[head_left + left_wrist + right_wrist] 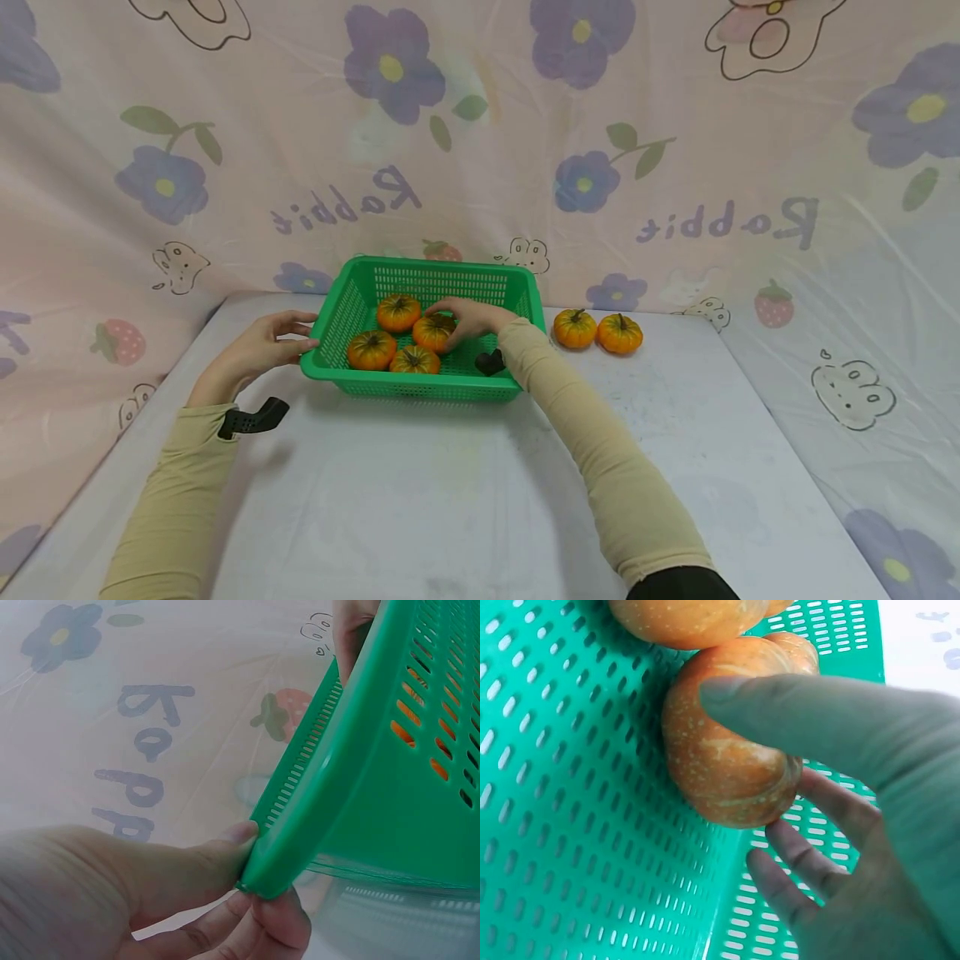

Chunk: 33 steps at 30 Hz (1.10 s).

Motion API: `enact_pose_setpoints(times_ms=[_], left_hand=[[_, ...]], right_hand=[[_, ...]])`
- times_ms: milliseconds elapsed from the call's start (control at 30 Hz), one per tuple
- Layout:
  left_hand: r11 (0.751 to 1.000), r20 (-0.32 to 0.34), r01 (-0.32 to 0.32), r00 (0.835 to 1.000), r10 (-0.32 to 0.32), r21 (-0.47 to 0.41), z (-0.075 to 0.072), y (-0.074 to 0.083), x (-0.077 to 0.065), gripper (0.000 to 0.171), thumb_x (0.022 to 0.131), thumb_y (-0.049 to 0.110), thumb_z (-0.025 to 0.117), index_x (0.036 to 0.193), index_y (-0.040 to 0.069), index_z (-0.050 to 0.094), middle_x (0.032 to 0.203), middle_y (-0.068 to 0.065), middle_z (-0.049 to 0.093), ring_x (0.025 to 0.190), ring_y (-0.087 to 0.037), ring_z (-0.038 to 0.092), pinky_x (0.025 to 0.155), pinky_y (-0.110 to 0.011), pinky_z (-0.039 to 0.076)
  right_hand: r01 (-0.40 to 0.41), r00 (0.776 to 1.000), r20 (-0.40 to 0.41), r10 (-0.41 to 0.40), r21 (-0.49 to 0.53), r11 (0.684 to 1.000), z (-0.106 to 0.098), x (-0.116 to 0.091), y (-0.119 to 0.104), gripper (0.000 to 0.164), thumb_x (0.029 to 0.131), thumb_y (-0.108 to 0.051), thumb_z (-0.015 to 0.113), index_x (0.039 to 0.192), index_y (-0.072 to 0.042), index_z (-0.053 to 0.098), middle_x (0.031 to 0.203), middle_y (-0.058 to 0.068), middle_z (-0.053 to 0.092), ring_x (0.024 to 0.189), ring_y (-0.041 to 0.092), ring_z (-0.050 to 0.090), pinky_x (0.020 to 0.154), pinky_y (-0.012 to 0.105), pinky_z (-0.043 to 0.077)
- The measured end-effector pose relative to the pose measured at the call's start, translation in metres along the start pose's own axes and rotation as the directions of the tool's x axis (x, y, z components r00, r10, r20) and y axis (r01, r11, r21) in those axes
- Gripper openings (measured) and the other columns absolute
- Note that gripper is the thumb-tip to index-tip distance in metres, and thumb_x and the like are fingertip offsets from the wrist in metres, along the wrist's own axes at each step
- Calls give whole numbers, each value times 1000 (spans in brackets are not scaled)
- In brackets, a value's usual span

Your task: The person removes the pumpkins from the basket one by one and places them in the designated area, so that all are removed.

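A green plastic basket (420, 385) with slotted walls stands toward the back of the table. My left hand (262, 346) pinches the rim at its left end; in the left wrist view the thumb lies over the rim (300, 825) and the fingers under it. Inside the basket, my right hand (472, 319) grips a small orange pumpkin (430, 333). In the right wrist view the thumb presses one side of this pumpkin (727, 765), and the fingertips reach its other side. More pumpkins lie against it, among them one at the back (398, 313) and one at the left (372, 350).
Two more pumpkins sit side by side on the table right of the basket, one nearer (575, 330) and one farther out (619, 334). The white table (450, 492) meets a printed curtain (480, 167) behind and at both sides. Black wrist mounts (255, 418) are on both wrists.
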State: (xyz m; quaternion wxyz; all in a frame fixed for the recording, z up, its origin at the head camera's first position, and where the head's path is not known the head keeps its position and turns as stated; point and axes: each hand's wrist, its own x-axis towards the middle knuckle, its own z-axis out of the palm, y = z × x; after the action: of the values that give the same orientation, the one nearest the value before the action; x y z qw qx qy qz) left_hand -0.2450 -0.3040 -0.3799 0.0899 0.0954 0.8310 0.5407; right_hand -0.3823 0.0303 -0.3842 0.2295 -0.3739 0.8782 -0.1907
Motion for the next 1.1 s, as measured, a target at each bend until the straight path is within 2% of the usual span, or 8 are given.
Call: enact_pose_setpoints(times_ms=[133,500,767,1100], left_hand=[[1000,1,-5,1000,5,2,0,-1,0,60,97,14,59,143,-9,29,128,-31,43,91,-13,62,77,-30,56],[1000,4,-5,1000,5,-2,1,-1,1,60,97,13,59,143,-9,29,128,-30,43,91,-14,62,77,-30,56],[1000,0,17,1000,-17,7,-1,1,1,60,97,13,59,145,-7,29,129,-30,42,92,-16,62,78,-30,55],[999,-6,34,999,-34,20,0,4,-1,60,97,15,60,144,-6,30,130,-29,42,93,-16,62,78,-29,55]], right_hand=[[6,1000,-3,-6,21,1000,0,0,0,70,84,-9,75,145,-13,41,150,9,32,138,25,27,110,38,29],[-18,1000,5,18,24,1000,1,1,3,72,82,-11,77,145,-15,42,149,11,31,136,26,28,108,39,31],[-32,999,23,31,58,998,0,0,2,74,82,-5,76,146,-15,40,150,9,32,137,25,27,110,38,30],[-59,998,18,58,57,997,-1,-3,1,71,83,-7,75,144,-15,42,142,13,39,130,27,36,105,39,36]])
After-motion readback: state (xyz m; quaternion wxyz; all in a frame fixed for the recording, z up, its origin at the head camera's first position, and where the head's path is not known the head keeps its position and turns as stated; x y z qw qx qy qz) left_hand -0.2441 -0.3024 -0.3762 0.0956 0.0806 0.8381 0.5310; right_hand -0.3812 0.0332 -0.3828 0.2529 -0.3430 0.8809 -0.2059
